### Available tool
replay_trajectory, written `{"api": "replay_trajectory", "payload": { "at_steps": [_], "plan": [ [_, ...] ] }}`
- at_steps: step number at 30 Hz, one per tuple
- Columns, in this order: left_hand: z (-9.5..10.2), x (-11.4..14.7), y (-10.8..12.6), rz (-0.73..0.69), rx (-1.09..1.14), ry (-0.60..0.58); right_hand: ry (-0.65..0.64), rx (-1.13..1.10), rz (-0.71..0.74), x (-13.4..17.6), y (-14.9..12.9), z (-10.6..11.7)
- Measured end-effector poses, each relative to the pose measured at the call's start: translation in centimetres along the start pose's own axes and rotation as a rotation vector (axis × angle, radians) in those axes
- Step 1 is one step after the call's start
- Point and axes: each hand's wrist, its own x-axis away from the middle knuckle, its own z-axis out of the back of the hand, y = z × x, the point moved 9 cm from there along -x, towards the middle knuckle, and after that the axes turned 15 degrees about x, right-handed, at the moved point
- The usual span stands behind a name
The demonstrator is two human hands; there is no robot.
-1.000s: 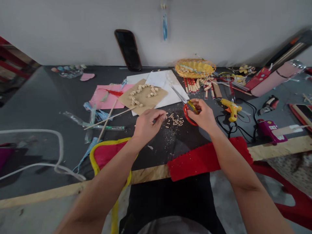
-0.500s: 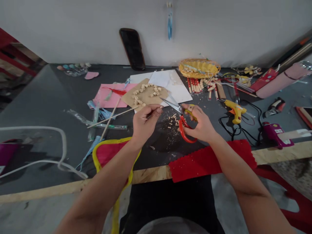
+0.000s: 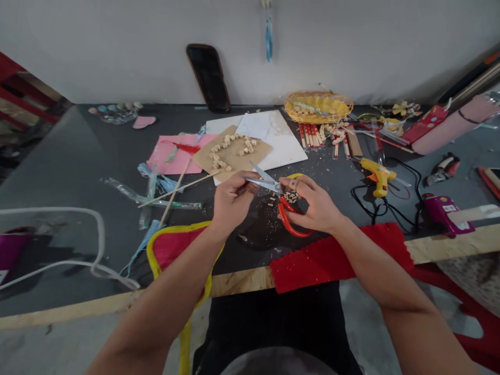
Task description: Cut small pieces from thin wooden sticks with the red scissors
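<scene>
The right hand [image 3: 318, 208] grips red-handled scissors [image 3: 279, 200], blades parted and pointing left. The left hand [image 3: 230, 200], just beside the tips, pinches a small stick piece (barely visible) between them above the table [image 3: 78, 156].

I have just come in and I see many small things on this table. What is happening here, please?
A person sits at a dark table doing craft work. The right hand holds red-handled scissors, blades open, pointing toward the left hand, which pinches something thin I cannot make out. Small cut wooden bits lie below the hands. Behind them, more bits sit on a brown card. A yellow glue gun lies to the right.
</scene>
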Motion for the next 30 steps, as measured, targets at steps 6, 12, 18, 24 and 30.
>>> {"api": "replay_trajectory", "payload": {
  "at_steps": [6, 12, 18, 24, 30],
  "plan": [
    [-0.2, 0.0, -0.3, 0.033, 0.000, -0.036, -0.025, -0.014, -0.009, 0.0, 0.1, -0.1],
    [-0.3, 0.0, -0.3, 0.022, 0.015, -0.035, -0.015, -0.060, 0.038, 0.0, 0.0, 0.0],
    [-0.3, -0.1, -0.4, 0.036, 0.005, -0.045, -0.029, -0.040, 0.049, -0.1, -0.1, 0.3],
    [-0.1, 0.0, -0.8, 0.046, -0.029, -0.046, -0.023, 0.019, 0.032, 0.0, 0.0, 0.2],
    [-0.3, -0.1, -0.2, 0.058, -0.008, -0.048, 0.092, 0.017, -0.033, 0.2, 0.8, 1.3]
  ]
}}
